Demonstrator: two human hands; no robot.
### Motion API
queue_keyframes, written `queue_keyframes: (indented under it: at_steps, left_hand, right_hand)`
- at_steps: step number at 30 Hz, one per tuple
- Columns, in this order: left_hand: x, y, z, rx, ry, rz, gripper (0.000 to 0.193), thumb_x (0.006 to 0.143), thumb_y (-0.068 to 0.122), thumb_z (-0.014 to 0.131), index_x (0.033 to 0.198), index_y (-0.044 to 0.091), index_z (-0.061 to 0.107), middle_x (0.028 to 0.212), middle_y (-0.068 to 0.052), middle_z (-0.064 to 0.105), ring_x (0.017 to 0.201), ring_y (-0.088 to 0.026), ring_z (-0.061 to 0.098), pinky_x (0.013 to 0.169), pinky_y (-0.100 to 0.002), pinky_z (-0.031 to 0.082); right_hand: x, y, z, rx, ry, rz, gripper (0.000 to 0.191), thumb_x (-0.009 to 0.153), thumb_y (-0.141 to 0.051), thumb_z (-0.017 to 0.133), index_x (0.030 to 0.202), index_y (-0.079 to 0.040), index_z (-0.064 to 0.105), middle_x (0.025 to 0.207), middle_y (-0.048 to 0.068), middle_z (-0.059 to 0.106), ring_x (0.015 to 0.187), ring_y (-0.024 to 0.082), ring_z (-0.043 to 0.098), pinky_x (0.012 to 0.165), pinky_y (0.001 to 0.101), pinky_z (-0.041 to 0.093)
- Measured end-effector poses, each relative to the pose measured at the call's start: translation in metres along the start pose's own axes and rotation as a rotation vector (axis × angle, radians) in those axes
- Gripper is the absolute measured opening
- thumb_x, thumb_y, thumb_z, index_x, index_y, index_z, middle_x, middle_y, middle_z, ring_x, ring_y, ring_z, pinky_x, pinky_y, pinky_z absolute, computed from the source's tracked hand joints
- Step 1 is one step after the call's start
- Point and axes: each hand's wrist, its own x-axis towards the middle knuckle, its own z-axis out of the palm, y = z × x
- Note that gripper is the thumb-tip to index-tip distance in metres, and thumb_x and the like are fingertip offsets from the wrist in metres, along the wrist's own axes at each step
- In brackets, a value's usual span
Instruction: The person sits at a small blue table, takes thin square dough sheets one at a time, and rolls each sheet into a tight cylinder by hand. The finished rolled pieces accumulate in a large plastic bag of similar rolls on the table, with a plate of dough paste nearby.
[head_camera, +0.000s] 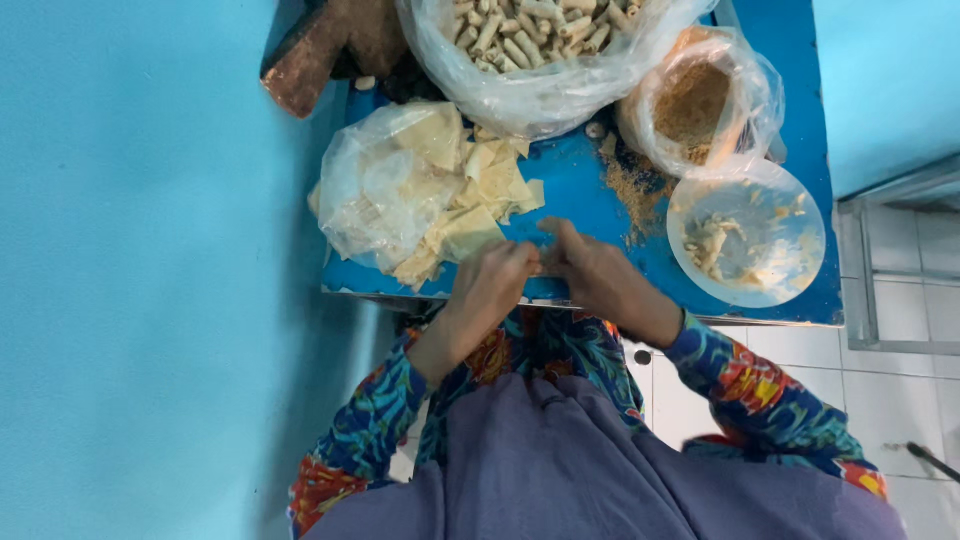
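My left hand (490, 285) and my right hand (600, 275) meet fingertip to fingertip at the near edge of a blue table (580, 185). Their fingers are curled around a small pale piece of pastry wrapper that is almost wholly hidden between them. Just beyond my left hand, a pile of thin pale wrapper squares (485, 190) lies partly on a crumpled clear plastic bag (375, 190). Brown crumbs (632, 190) are scattered on the table beyond my right hand.
A clear bag of several rolled pastries (540, 40) sits at the table's far side. To its right is a bag of brown crumbly filling (700, 100). A round clear dish smeared with paste (745, 235) sits at the right. A blue wall (150, 270) is at left, white floor tiles (900, 400) at right.
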Motion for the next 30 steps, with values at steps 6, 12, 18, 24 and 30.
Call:
queue_keyframes:
  at_steps: [6, 12, 18, 24, 30]
  left_hand:
    - [-0.017, 0.009, 0.007, 0.239, 0.109, 0.158, 0.02, 0.086, 0.001, 0.068, 0.105, 0.0, 0.063, 0.101, -0.016, 0.064, 0.101, -0.032, 0.06, 0.09, -0.042, 0.054]
    - [-0.01, 0.019, 0.003, 0.109, 0.043, 0.018, 0.013, 0.088, 0.004, 0.068, 0.1, 0.005, 0.064, 0.093, -0.012, 0.061, 0.096, -0.031, 0.059, 0.087, -0.043, 0.051]
    - [-0.025, 0.039, -0.004, 0.393, 0.063, 0.092, 0.029, 0.087, 0.007, 0.067, 0.115, 0.001, 0.065, 0.103, -0.011, 0.064, 0.102, -0.027, 0.06, 0.094, -0.041, 0.049]
    - [-0.029, 0.047, -0.002, 0.6, 0.026, 0.034, 0.049, 0.093, 0.025, 0.064, 0.133, -0.002, 0.06, 0.131, -0.014, 0.061, 0.127, -0.028, 0.055, 0.111, -0.048, 0.039]
    - [-0.007, 0.027, 0.008, 0.462, 0.163, -0.141, 0.064, 0.095, 0.04, 0.062, 0.143, -0.001, 0.054, 0.141, -0.015, 0.057, 0.125, -0.03, 0.052, 0.106, -0.053, 0.034]
  right_hand:
    - [-0.017, -0.006, 0.012, -0.26, 0.161, -0.191, 0.058, 0.09, -0.001, 0.066, 0.142, 0.002, 0.041, 0.114, 0.023, 0.069, 0.1, 0.041, 0.068, 0.075, 0.046, 0.057]
    - [-0.012, -0.006, -0.001, -0.144, 0.057, -0.206, 0.066, 0.08, 0.005, 0.064, 0.141, 0.003, 0.041, 0.112, 0.021, 0.069, 0.105, 0.042, 0.068, 0.083, 0.0451, 0.055]
    - [-0.025, -0.003, 0.002, -0.31, 0.117, -0.266, 0.07, 0.079, 0.004, 0.064, 0.145, 0.002, 0.043, 0.119, 0.02, 0.069, 0.105, 0.038, 0.068, 0.081, 0.0439, 0.056]
    - [-0.039, -0.006, 0.024, -0.611, 0.2, -0.277, 0.061, 0.087, -0.004, 0.062, 0.145, 0.004, 0.044, 0.14, 0.024, 0.061, 0.133, 0.037, 0.06, 0.106, 0.0441, 0.052]
    - [-0.008, 0.001, 0.004, -0.53, 0.12, -0.193, 0.079, 0.082, -0.01, 0.065, 0.154, 0.004, 0.037, 0.149, 0.024, 0.05, 0.142, 0.042, 0.047, 0.113, 0.0482, 0.04]
